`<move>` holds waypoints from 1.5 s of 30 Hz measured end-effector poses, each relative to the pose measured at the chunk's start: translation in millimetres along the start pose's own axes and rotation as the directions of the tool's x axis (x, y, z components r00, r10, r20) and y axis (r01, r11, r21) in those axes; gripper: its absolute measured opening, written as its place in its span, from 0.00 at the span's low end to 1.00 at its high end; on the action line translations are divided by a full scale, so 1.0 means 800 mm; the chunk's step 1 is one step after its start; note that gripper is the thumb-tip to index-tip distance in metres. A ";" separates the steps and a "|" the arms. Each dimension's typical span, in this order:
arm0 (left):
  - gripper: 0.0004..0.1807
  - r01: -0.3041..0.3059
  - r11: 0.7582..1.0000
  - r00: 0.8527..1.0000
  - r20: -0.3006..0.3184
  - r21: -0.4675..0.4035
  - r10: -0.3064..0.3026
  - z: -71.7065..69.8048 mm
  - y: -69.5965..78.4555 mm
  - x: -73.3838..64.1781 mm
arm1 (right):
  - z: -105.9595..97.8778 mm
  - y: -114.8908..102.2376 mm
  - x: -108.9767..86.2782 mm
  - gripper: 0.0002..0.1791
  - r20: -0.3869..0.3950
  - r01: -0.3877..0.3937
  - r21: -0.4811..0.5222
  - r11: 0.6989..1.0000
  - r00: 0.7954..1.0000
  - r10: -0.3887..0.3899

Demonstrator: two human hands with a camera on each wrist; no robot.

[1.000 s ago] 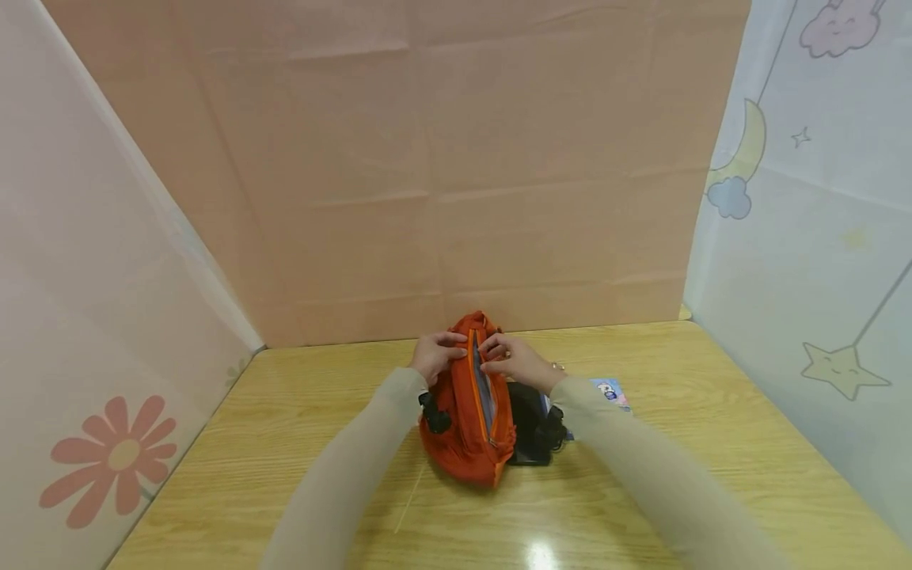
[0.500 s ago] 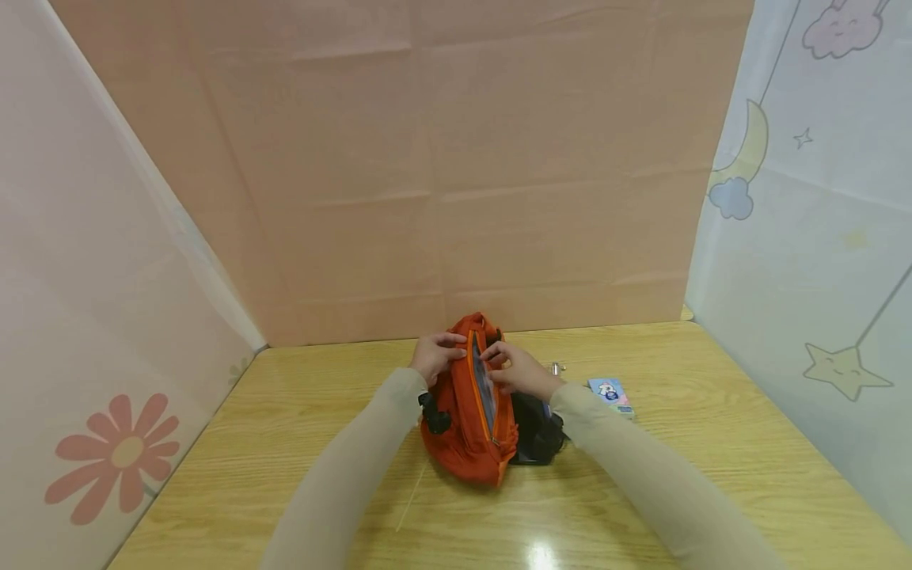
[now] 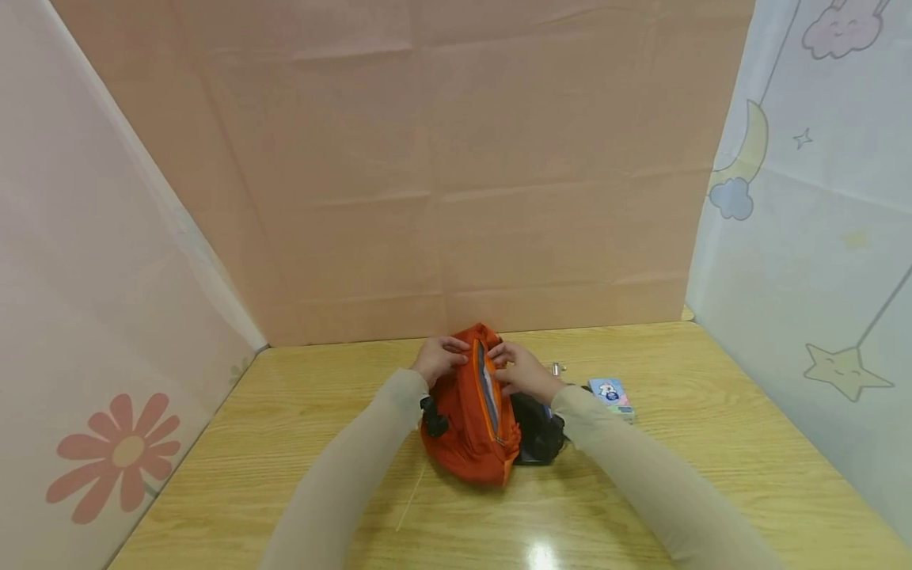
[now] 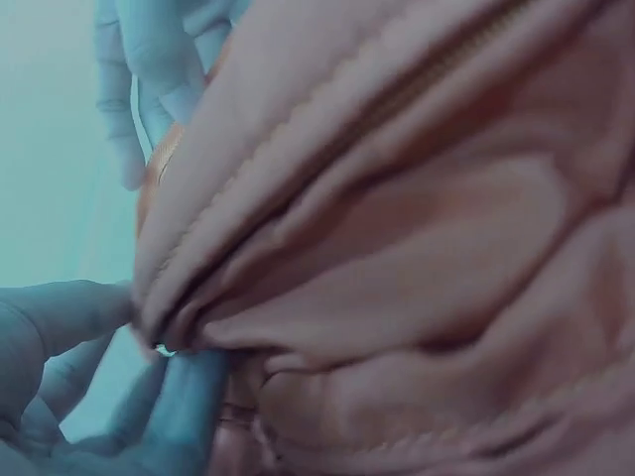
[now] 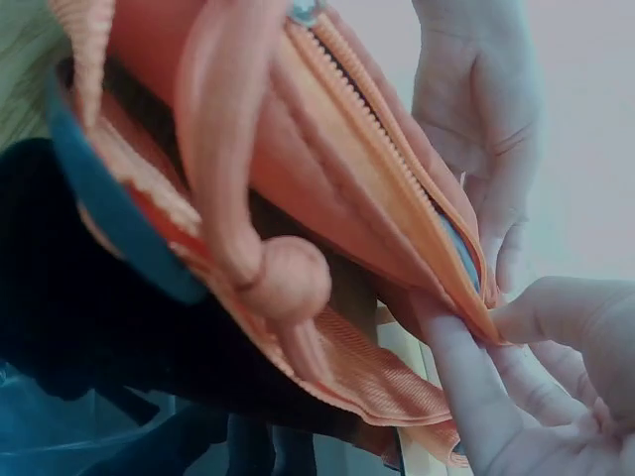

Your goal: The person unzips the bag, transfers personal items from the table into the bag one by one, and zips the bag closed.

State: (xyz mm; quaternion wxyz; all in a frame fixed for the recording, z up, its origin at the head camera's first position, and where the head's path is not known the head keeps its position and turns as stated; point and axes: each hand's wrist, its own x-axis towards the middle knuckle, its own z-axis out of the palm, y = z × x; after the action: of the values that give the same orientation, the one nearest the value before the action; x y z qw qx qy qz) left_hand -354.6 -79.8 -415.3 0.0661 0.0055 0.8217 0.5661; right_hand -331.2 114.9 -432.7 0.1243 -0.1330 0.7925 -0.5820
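An orange zippered bag [image 3: 470,431] stands on the table between the two hands, its zip partly undone and grey lining [image 3: 488,388] showing in the slit. At the far end of the bag, my left hand [image 3: 439,358] pinches the cloth on the left side; the left wrist view shows its thumb and fingers [image 4: 74,312] on the folded fabric. Opposite it, my right hand [image 3: 526,372] pinches the edge of the opening. In the right wrist view, the right thumb and fingers [image 5: 556,312] grip the orange zip edge, and a knotted cord [image 5: 288,278] hangs from the bag.
Beside the bag on the right lies a black item [image 3: 537,431], partly hidden by the right wrist. A small blue printed box [image 3: 611,396] and a small metallic object [image 3: 556,369] are on the wooden table [image 3: 712,475]. A fabric backdrop [image 3: 427,198] rises behind.
The bag's far end has dipped and shifted slightly right, and its opening looks narrower. My right fingers have moved from inside the slit to its right edge; my left hand has shifted slightly right.
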 end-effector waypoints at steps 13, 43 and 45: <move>0.05 -0.245 0.753 0.969 0.183 0.611 0.166 0.017 0.038 -0.040 | -0.002 0.005 0.000 0.17 0.000 -0.002 0.029 1.000 1.000 0.002; 0.06 -0.034 0.971 0.973 0.230 0.235 -0.022 0.025 0.009 -0.031 | -0.006 0.010 -0.005 0.18 0.000 0.005 0.021 1.000 1.000 -0.005; 0.06 -0.027 0.982 0.973 0.228 0.189 -0.017 0.024 0.007 -0.031 | -0.007 0.011 -0.004 0.18 0.001 0.011 0.024 1.000 1.000 -0.011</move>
State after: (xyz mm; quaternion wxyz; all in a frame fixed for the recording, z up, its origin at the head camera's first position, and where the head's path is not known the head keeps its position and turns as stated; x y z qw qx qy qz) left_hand -328.3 -62.3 -414.0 0.1579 0.0791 0.8591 0.4804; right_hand -330.4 123.6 -439.6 0.1232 -0.1361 0.7848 -0.5920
